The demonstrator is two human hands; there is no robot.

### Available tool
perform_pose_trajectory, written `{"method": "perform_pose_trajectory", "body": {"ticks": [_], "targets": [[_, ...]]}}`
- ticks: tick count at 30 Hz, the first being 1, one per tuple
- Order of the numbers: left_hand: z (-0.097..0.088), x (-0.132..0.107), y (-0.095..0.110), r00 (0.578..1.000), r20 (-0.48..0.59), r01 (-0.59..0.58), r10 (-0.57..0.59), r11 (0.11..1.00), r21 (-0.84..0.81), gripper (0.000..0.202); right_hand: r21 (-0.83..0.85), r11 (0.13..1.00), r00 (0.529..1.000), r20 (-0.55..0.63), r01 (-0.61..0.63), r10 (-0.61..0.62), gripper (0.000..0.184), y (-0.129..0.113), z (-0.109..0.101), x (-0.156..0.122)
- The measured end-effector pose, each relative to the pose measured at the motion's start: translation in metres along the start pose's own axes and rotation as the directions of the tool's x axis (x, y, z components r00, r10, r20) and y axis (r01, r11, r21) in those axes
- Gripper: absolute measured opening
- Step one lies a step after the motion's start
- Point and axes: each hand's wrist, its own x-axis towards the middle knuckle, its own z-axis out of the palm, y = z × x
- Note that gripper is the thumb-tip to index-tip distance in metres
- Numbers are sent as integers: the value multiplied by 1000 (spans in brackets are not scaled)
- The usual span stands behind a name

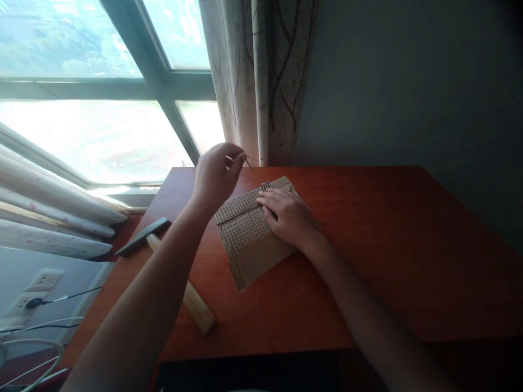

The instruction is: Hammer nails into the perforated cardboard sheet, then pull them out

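My left hand [218, 173] is raised above the far left side of a cardboard piece, pinching a thin nail [249, 164] between thumb and fingertips. The nail slants down to the right, apart from the cardboard. The brown cardboard piece [253, 258] lies at an angle on the table, with rows of small holes across its upper part. Flat on its right side rests my right hand [290, 218], fingers stretched out and thumb apart. Several dark nails [265, 185] stick up at the cardboard's far edge, just beyond those fingertips.
A hammer with a wooden handle [198, 307] and dark head [143, 236] lies on the left of the reddish wooden table [392, 245], partly hidden under my left forearm. Behind are a window and a curtain [281, 81]. Cables and a wall socket [46, 280] are at the left.
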Motion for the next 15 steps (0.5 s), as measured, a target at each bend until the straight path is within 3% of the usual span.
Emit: {"method": "perform_pose_trajectory", "body": {"ticks": [3,7,11,15], "targets": [[-32,-4,6,998,-45,43,-45,998,-43,19,3,1000,1000,-1,7,-7,32,1,0,0],[-64,-38,-7,986,88,136,-142,988,72,14,5,1000,1000,-7,8,-8,32,2,2,0],[-81,-84,-42,942,192,222,-276,940,260,15,7,1000,1000,-14,10,-10,31,3,2,0],[-85,-122,-68,877,278,246,-391,864,440,21,2,1000,1000,-16,9,-9,32,2,2,0]]}}
